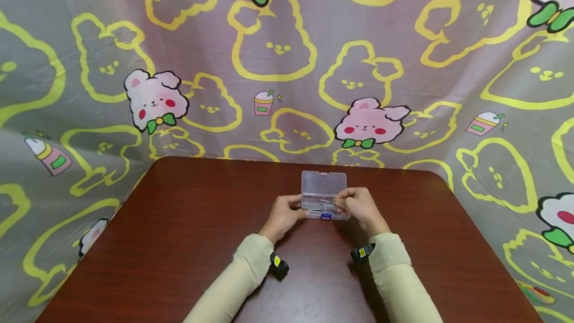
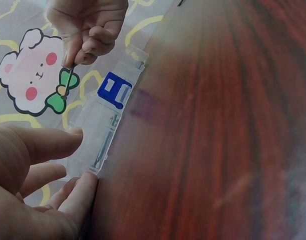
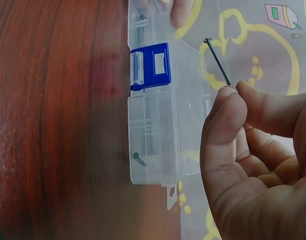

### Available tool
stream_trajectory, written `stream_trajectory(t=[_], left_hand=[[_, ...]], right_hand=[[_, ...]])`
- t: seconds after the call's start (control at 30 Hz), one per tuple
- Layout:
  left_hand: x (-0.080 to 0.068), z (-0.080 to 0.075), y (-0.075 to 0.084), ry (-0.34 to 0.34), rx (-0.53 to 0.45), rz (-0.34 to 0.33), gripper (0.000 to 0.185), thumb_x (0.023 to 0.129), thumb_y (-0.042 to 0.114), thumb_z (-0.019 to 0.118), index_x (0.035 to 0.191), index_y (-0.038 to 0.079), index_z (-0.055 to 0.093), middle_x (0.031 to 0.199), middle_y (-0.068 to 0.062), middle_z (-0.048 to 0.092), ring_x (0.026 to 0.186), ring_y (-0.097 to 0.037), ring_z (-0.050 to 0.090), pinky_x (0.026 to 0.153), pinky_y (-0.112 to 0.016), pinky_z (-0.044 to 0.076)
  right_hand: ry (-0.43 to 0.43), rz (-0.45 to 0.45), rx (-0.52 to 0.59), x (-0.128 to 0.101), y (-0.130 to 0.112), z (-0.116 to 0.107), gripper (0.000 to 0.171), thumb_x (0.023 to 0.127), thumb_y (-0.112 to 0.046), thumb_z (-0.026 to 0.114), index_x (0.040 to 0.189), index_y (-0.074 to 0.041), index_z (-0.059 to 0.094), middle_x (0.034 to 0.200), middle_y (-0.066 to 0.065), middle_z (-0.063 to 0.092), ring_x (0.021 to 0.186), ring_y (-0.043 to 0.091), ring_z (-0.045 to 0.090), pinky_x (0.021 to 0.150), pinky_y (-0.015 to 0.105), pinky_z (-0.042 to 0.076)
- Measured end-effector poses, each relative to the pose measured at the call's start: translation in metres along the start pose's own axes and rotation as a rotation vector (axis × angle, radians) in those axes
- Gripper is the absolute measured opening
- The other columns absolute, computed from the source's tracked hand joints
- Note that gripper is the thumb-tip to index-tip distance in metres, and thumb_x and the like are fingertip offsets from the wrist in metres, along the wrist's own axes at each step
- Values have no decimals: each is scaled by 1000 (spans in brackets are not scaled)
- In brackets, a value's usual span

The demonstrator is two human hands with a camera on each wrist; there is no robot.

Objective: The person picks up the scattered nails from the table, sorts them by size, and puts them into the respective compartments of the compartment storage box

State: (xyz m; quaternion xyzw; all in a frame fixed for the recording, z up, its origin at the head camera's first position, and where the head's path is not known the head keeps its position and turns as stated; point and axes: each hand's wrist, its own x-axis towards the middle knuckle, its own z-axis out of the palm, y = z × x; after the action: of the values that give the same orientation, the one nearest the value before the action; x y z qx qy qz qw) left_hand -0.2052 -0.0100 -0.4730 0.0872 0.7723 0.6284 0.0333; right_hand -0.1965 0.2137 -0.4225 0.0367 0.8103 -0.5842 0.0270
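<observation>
A small clear plastic box [image 1: 324,195] with a blue latch [image 3: 152,66] stands open at the middle of the table, its lid tilted back. Several long screws lie inside it [image 2: 104,146]. My left hand [image 1: 283,215] holds the box's left end, thumb and fingers [image 2: 68,142] on its wall. My right hand [image 1: 358,204] hovers over the box's right half and pinches one thin dark screw [image 3: 217,62] between thumb and forefinger, its head pointing away from the hand. The same screw [image 2: 68,80] shows in the left wrist view.
The box rests on a dark red-brown wooden table [image 1: 188,243]. A grey cloth with yellow bear outlines and pink cartoon bears [image 1: 154,98] hangs behind and around it. Black wrist cameras [image 1: 278,264] sit on both cream sleeves.
</observation>
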Motion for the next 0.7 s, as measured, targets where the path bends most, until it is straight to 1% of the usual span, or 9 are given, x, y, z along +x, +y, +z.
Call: stream_trajectory(t=[0.13, 0.33, 0.4, 0.57, 0.7], left_hand=[[0, 0, 1, 3, -4, 3, 55, 80, 0, 82, 132, 0, 65, 122, -14, 68, 109, -27, 61, 81, -30, 54], [-1, 0, 1, 1, 0, -8, 54, 81, 1, 82, 132, 1, 65, 118, -14, 69, 108, -26, 61, 80, -31, 54], [-1, 1, -1, 0, -2, -12, 54, 81, 1, 82, 132, 1, 66, 117, -13, 69, 108, -26, 61, 80, -30, 54], [-1, 2, -1, 0, -6, -7, 53, 80, 0, 82, 132, 1, 66, 119, -14, 69, 109, -26, 61, 80, -30, 54], [0, 1, -1, 8, -10, 2, 54, 79, -1, 82, 131, 0, 66, 118, -15, 69, 108, -27, 62, 79, -29, 54]], right_hand=[[7, 4, 0, 0, -4, 2, 8, 92, 2, 67, 89, 8, 70, 78, 13, 66, 65, 20, 62, 60, 33, 56], [13, 8, -32, 2, -3, 6, 8, 93, 2, 67, 91, 8, 71, 81, 14, 67, 67, 21, 63, 64, 36, 58], [14, 8, -37, 3, -2, 8, 8, 92, 2, 66, 90, 9, 71, 80, 14, 67, 67, 21, 63, 64, 36, 58], [28, 12, -45, 6, -1, 13, 9, 92, 3, 67, 88, 10, 71, 75, 13, 66, 64, 19, 63, 61, 34, 57], [51, 5, -92, 8, -3, 17, 8, 91, 1, 67, 87, 7, 72, 74, 12, 66, 64, 19, 63, 61, 36, 58]])
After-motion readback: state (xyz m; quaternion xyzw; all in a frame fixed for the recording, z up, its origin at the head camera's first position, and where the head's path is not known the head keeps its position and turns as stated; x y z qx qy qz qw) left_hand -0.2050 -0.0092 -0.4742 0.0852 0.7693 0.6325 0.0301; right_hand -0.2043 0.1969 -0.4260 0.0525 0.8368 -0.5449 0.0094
